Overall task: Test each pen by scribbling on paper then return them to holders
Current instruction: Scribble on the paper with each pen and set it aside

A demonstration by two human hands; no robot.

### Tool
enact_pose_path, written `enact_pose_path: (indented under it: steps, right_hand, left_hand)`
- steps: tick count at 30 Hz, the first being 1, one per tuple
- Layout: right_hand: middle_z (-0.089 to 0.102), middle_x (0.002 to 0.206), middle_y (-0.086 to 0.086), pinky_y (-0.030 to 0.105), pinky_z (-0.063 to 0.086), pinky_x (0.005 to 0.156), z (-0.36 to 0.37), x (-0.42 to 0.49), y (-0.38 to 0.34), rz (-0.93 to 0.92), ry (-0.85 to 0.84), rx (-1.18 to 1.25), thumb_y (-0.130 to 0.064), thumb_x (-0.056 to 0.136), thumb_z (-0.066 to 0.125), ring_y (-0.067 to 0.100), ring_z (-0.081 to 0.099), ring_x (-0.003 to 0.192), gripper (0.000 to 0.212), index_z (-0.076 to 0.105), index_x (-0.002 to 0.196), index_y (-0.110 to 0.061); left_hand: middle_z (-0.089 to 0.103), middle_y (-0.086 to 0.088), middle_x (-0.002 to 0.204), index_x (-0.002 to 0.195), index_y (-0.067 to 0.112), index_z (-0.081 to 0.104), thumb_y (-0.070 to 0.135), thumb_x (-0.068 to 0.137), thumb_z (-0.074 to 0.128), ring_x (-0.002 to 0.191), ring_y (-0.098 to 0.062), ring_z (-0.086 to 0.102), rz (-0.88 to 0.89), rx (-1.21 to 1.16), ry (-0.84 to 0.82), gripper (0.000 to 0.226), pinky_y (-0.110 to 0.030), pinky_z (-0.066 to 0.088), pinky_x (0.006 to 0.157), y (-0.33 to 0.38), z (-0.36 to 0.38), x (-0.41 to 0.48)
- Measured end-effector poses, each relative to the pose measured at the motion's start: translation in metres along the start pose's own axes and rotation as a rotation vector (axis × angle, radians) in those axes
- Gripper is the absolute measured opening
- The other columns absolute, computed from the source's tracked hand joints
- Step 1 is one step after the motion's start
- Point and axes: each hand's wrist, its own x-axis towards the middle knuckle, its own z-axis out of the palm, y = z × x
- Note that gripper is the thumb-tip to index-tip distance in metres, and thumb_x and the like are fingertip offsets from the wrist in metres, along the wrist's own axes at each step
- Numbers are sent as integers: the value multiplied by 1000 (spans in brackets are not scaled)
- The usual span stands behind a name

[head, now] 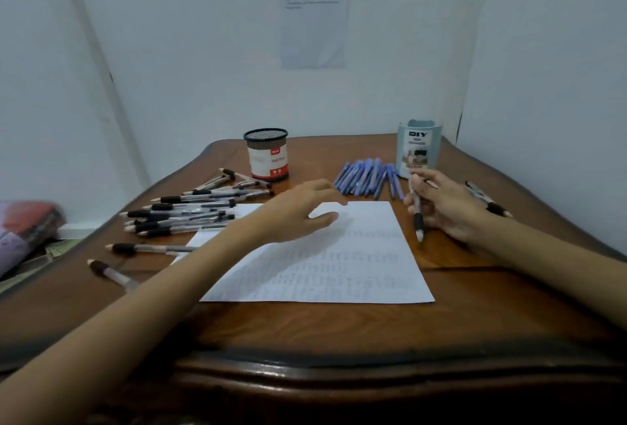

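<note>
Dim, bluish, soft-focus picture; wide-angle bending at edges.

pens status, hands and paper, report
Left hand open over paper. Right hand holds one pen, tip beside paper. Black pens, blue pens loose on table. Nothing blocking.

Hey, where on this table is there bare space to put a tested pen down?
Bare wood: the strip between the paper and the near edge of the table, and the gap between the mesh holder and blue pens. Crowded: left of the paper, where black-grip pens pile up.

Brown wooden table (339, 333) in corner (pale walls (203, 51)); dim light.
</note>
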Motion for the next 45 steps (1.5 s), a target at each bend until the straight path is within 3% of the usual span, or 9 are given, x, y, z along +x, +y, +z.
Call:
enact_pose_path:
  steps: [9,19,24,29,33,36,38,41,45]
  right_hand:
    - [66,77,3,19,49,45,-9,0,-17,20,-199,-83,-10,74,68,7,64,55,48,51,117,-26]
    - [61,50,2,11,35,33,-17,7,-13,29,-84,27,-3,81,64,7,52,38,29,58,107,-14]
    - [51,47,-7,12,31,31,-20,11,-12,18,-53,94,-14,80,66,2,39,35,24,61,104,-15]
    - [34,51,-7,11,21,26,-26,14,-16,98,33,359,-17,68,72,4,23,30,26,49,79,-14]
    - [35,46,-7,10,28,29,-21,11,-13,117,55,319,-10,84,64,3,28,29,14,50,83,-12]
    - [52,51,0,17,49,41,-15,3,-12,93,-138,220,-28,94,51,6,55,40,19,58,94,-9]
    - [70,72,9,21,52,44,-13,-3,-12,163,-326,108,-41,96,39,15,68,56,42,64,106,-9]
    - [72,97,15,21,53,43,-8,-9,-9,231,-467,-9,-48,92,36,18,70,63,52,66,106,-8]
    - [58,54,3,14,40,36,3,-13,5,11,-304,-158,-40,69,64,8,50,40,31,57,67,-10]
  left_hand:
    - [38,7,142,139,26,41,37,98,38,125,-3,34,-27,-104,-136,42,-14,24,98,-1,34,24]
    - [37,8,143,139,29,39,39,98,36,126,-3,34,-33,-99,-150,42,-18,27,100,0,33,21]
    - [34,9,145,141,31,35,39,98,35,127,-4,34,-37,-55,-172,44,-17,26,99,0,34,22]
    - [35,10,144,140,32,36,40,98,35,126,-2,33,-33,-60,-167,43,-16,26,98,-1,35,22]
    - [36,8,144,140,30,38,39,98,35,126,-4,34,-30,-64,-166,43,-18,27,100,0,34,22]
    - [37,7,143,139,29,39,39,98,36,126,-5,34,-20,-72,-159,43,-19,28,101,0,33,21]
    - [37,6,143,139,28,39,39,98,36,127,-5,34,-14,-71,-153,43,-20,28,101,1,32,21]
    - [38,5,143,139,25,40,38,97,37,126,-7,36,-17,-66,-142,43,-23,30,103,1,32,21]
    - [39,7,141,138,29,40,40,97,36,125,-5,36,-16,-73,-144,43,-24,31,103,0,33,20]
